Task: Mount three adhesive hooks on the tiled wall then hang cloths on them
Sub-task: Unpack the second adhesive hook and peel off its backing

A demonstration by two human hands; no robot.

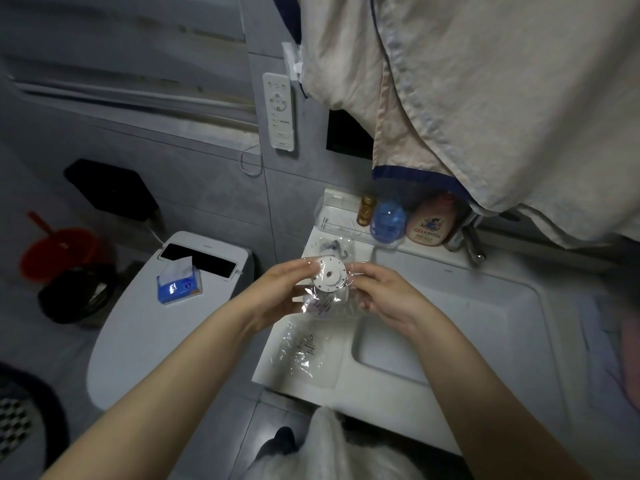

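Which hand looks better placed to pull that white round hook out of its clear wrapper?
Probably the right hand. It pinches the clear wrapper at its edge beside the hook, while the left hand grips the opposite side and can steady it.

Crinkly clear plastic wrapper (325,299) around smooth white plastic hook disc (329,274); glossy sink (485,327).
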